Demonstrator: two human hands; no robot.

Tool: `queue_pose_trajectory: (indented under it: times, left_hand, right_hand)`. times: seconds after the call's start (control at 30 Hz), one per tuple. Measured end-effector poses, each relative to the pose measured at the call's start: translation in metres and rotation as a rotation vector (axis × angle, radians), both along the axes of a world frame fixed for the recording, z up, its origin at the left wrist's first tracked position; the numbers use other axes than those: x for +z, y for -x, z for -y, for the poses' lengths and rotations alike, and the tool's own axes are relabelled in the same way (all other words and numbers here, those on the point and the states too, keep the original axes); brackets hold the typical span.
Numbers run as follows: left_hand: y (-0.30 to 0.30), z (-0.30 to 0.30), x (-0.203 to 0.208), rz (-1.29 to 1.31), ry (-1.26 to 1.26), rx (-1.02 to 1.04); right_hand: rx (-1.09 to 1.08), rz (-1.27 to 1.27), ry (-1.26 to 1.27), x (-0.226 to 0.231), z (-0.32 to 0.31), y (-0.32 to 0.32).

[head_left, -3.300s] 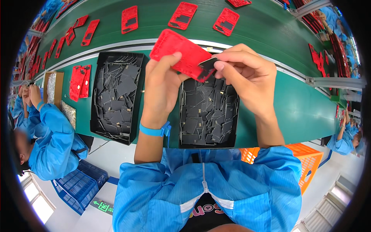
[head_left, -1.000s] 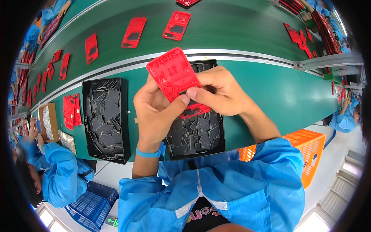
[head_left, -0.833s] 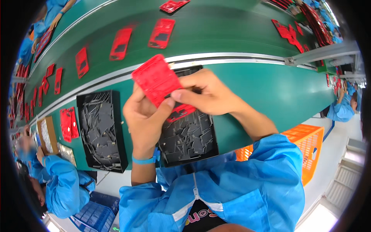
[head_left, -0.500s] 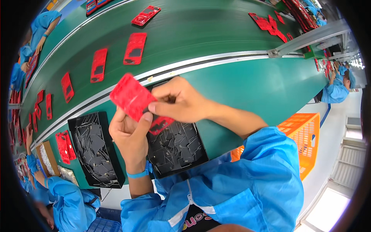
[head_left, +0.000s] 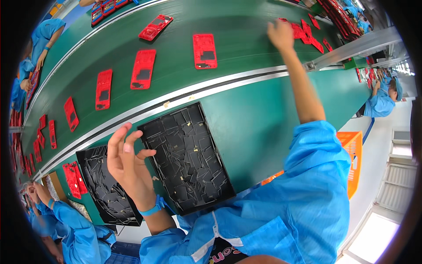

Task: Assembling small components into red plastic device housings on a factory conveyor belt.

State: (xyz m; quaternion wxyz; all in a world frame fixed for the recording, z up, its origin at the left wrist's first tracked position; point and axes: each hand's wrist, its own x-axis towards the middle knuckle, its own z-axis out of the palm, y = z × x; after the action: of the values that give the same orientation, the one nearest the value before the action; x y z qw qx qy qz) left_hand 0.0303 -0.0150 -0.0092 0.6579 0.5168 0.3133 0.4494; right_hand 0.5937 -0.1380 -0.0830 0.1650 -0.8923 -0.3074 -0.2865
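My left hand (head_left: pixel 132 167) hovers over the gap between two black trays, fingers apart and nothing in them. One black tray (head_left: pixel 222 163) right beside it is full of thin dark grey square pieces (head_left: pixel 187 154). My right hand (head_left: pixel 282 36) is stretched far out over the green belt, at a cluster of red plastic panels (head_left: pixel 305 33). Its fingers are blurred and partly hidden, so whether they grip a panel cannot be made out. A single red panel (head_left: pixel 204 46) with a dark square piece on it lies on the belt between my hands.
More red panels (head_left: pixel 143 66) lie along the belt (head_left: pixel 246 44) to the left. A second black tray (head_left: pixel 81 155) and red parts (head_left: pixel 72 180) sit at my left. A metal bar (head_left: pixel 351 48) crosses at right; an orange crate (head_left: pixel 351 167) stands below. Co-workers sit both sides.
The red panel that both hands held now lies on the belt. My right hand has swung to the far right, while my left has opened and dropped slightly left. Belt panels have shifted left.
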Motion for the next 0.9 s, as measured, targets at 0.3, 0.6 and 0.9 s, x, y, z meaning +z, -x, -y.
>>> queue_pose_trajectory:
  times: [0.3,0.6,0.9]
  left_hand:
    - [0.004,-0.003,-0.007,-0.006,0.019,0.008]
    - [0.001,-0.008,-0.01,0.012,0.033,-0.013]
    - [0.012,-0.006,-0.004,0.045,0.049,-0.164]
  right_hand:
    - [-0.246,-0.044,0.442,-0.026,0.054,-0.044]
    - [-0.267,-0.235,0.272,-0.009,0.089,-0.083]
    - [0.051,-0.004,0.311,0.054,0.058,0.01]
